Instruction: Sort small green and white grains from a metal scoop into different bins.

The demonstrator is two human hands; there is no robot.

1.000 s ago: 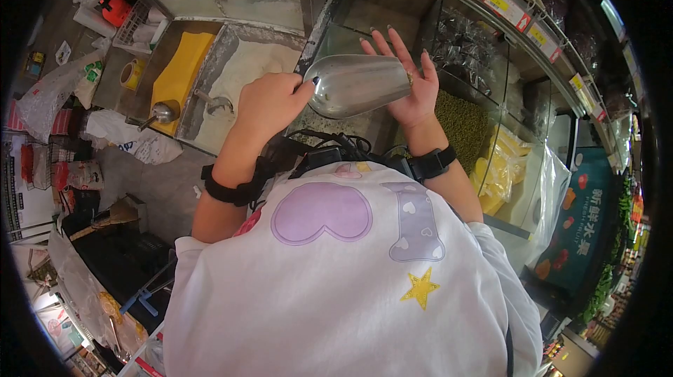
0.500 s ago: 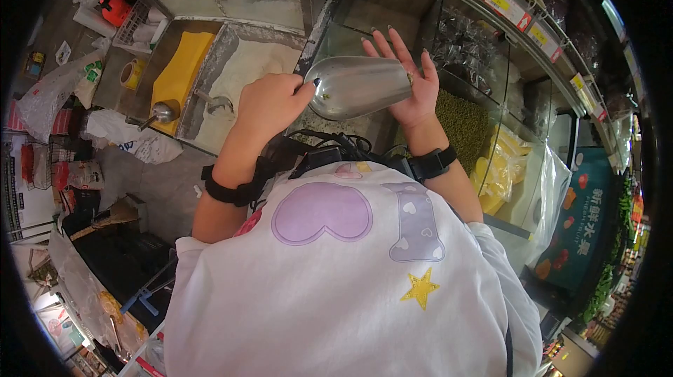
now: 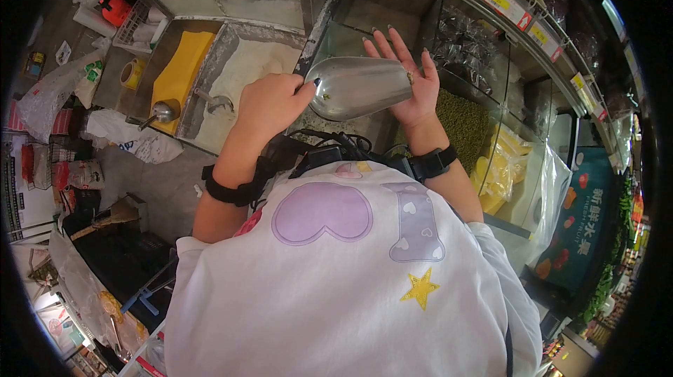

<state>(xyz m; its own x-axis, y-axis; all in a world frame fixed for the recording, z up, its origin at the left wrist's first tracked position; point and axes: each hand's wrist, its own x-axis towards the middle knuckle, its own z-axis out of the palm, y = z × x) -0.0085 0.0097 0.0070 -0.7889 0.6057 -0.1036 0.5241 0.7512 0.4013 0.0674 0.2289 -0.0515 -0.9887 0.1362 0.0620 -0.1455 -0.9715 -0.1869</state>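
My left hand (image 3: 272,107) is wrapped round the handle end of a shiny metal scoop (image 3: 361,89), its dark-nailed thumb on the scoop's back edge. The scoop lies level with its mouth toward the right, and a few tiny greenish bits show inside. At that mouth my right hand (image 3: 418,86) is held palm up with fingers spread, the scoop's lip overlapping the palm. Beyond the right wrist is a bin of small green beans (image 3: 461,121).
On the left are a bin of white powder (image 3: 256,61), a bin with yellow contents (image 3: 184,61) and a metal ladle (image 3: 165,112). Dark plastic packs (image 3: 463,44) fill a bin at the upper right. Yellow bagged goods (image 3: 506,156) lie at the right. A price-tag rail (image 3: 505,5) runs above.
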